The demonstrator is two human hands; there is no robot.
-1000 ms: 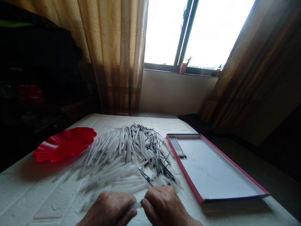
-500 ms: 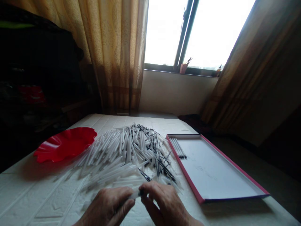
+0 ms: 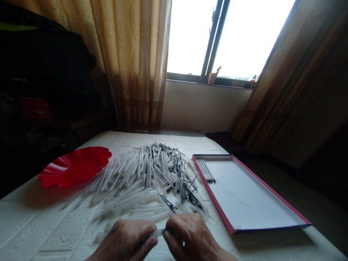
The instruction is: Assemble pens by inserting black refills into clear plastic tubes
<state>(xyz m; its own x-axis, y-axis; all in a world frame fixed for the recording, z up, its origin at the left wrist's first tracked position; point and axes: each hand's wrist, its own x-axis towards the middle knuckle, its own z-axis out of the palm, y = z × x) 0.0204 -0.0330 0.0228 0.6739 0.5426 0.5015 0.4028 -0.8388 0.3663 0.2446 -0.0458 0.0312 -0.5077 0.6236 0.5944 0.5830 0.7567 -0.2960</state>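
Observation:
My left hand (image 3: 126, 242) and my right hand (image 3: 190, 237) meet at the near edge of the table, both closed on one clear plastic tube (image 3: 157, 233) held between their fingertips. Just beyond them lies a big heap of clear tubes (image 3: 136, 181) mixed with thin black refills (image 3: 185, 188). A few finished pieces (image 3: 206, 171) lie side by side in the far left corner of a flat pink-edged tray (image 3: 225, 221).
A red wavy-rimmed plate (image 3: 74, 166) sits at the left on the white brick-patterned table (image 3: 40, 224). Curtains and a bright window stand behind the table. Dark furniture fills the left side.
My hands opened slightly and rose half a second ago, then closed back together on the tube. The heap, plate and tray stay put.

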